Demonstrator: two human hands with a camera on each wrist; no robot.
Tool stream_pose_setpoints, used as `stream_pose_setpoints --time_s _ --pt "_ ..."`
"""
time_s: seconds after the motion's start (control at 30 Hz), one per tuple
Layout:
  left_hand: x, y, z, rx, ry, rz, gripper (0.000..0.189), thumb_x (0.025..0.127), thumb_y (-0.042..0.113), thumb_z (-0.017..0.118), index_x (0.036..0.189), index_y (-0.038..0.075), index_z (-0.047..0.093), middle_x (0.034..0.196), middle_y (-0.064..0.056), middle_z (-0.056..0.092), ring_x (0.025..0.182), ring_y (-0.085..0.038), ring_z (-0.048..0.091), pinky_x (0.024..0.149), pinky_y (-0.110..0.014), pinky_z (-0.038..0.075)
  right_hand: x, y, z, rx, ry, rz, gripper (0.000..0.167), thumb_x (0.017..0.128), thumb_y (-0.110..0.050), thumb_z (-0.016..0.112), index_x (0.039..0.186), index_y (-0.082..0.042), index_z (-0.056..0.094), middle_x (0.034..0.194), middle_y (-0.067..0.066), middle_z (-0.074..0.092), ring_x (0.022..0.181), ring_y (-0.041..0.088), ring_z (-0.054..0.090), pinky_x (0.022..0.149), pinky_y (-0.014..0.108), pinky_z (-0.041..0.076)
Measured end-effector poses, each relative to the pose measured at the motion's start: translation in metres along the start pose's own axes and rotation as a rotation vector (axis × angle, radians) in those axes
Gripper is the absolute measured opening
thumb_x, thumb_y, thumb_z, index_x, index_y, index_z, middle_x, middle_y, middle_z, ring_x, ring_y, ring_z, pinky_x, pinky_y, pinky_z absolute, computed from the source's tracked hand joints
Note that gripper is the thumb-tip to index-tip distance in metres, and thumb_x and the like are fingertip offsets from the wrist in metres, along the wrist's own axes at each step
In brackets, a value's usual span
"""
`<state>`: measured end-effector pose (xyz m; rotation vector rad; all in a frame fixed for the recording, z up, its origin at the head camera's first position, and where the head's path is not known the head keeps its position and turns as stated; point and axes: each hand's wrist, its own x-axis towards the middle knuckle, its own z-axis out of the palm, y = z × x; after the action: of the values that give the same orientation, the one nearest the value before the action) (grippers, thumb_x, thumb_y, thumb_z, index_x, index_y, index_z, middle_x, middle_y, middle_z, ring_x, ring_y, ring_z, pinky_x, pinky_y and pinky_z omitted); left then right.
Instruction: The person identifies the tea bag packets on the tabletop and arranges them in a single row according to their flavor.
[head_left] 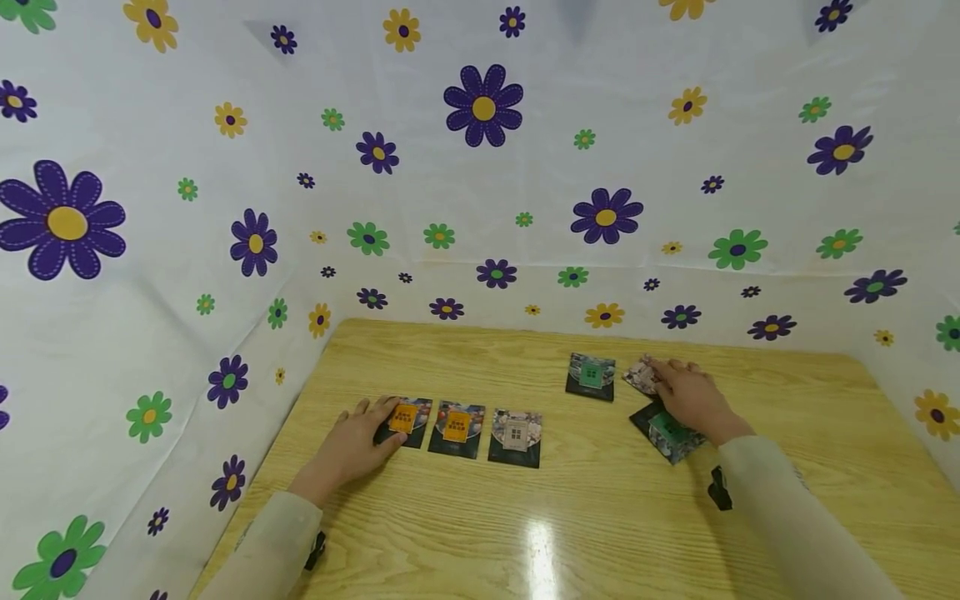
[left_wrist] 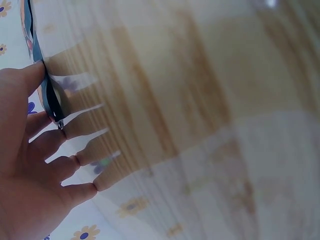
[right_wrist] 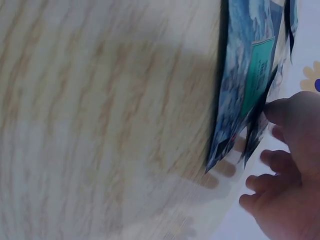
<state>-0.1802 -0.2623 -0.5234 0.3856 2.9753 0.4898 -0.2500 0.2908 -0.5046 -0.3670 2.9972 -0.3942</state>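
My left hand point(head_left: 356, 440) lies at the left end of a row of flat packets, with thumb and forefinger touching the edges of an orange-labelled packet point(head_left: 405, 418). Its other fingers rest spread on the table in the left wrist view. To the right, my right hand point(head_left: 692, 395) holds a pale pinkish packet point(head_left: 642, 375) between thumb and fingers. Partly under that hand lies a green-labelled packet point(head_left: 666, 432), set at an angle; the right wrist view shows its green label point(right_wrist: 257, 75) close to the thumb.
Beside the left packet lie a second orange-labelled packet point(head_left: 457, 428) and a grey-labelled packet point(head_left: 515, 437). Another green-labelled packet point(head_left: 591, 377) lies farther back. The wooden table point(head_left: 450, 525) meets a flower-patterned cloth point(head_left: 420, 200) at the back and sides.
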Motion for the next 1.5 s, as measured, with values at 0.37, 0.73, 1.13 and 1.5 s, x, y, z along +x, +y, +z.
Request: stream_pose_setpoints --time_s 0.37,0.73,1.13,1.5 --pt "0.0 0.003 0.0 -0.008 -0.007 0.008 0.069 0.107 0.045 0.061 0.163 0.009 0.041 0.166 -0.023 0.041 0.152 -0.057 0.034 0.12 -0.078 0.027 -0.006 0.01 -0.003 0.018 -0.009 -0.061 0.052 0.112 -0.019 0.048 0.158 0.006 0.042 0.158 0.043 0.035 0.141 0.072 0.029 0.111 0.083 0.03" --pt "0.0 0.0 0.0 -0.003 0.003 0.007 0.069 0.107 0.044 0.061 0.163 0.01 0.042 0.166 -0.022 0.042 0.152 -0.056 0.034 0.12 -0.077 0.027 -0.033 0.039 -0.012 -0.024 -0.007 0.028 0.054 0.107 -0.009 0.045 0.157 0.009 0.039 0.156 0.042 0.039 0.137 0.072 0.032 0.107 0.086 0.03" --pt "0.0 -0.001 0.001 0.008 -0.011 0.001 0.069 0.107 0.045 0.059 0.164 0.01 0.04 0.168 -0.021 0.039 0.153 -0.056 0.033 0.12 -0.077 0.026 -0.063 0.049 -0.017 -0.024 0.002 0.047 0.054 0.105 -0.017 0.054 0.147 0.016 0.046 0.148 0.048 0.041 0.132 0.076 0.033 0.104 0.087 0.03" --pt "0.0 -0.001 0.001 0.021 -0.001 0.009 0.069 0.107 0.045 0.059 0.163 0.01 0.041 0.167 -0.021 0.04 0.152 -0.056 0.034 0.118 -0.078 0.028 -0.095 0.052 -0.013 -0.018 0.023 0.034 0.053 0.105 -0.017 0.062 0.141 0.019 0.048 0.14 0.047 0.048 0.125 0.073 0.043 0.098 0.082 0.04"
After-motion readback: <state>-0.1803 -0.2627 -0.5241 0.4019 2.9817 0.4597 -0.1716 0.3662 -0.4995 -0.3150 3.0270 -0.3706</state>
